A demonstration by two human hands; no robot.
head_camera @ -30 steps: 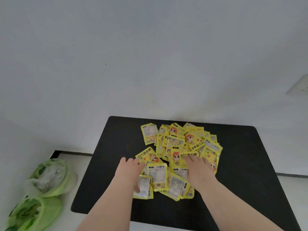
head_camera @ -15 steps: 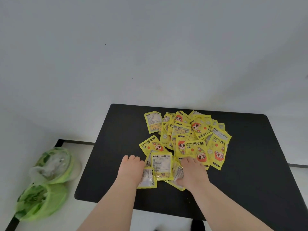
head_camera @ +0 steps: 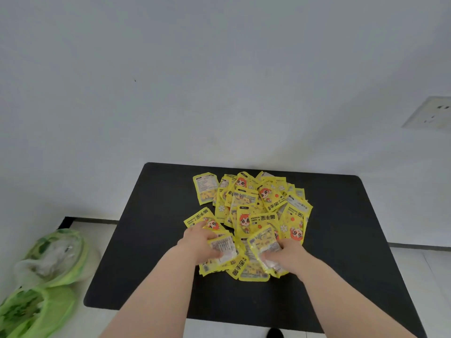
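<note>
The packets (head_camera: pixel 249 211) sit heaped on the black surface (head_camera: pixel 158 240), near edge at 6 o'clock; a second ago both palms lay flat there, now each has gathered one up; left hand (head_camera: pixel 197 245) grips a packet (head_camera: pixel 223 248) at 7 o'clock, right hand (head_camera: pixel 288 256) clutches another at 5; picking has begun, I judge; green bags (head_camera: pixel 48 262) at 9.
</note>
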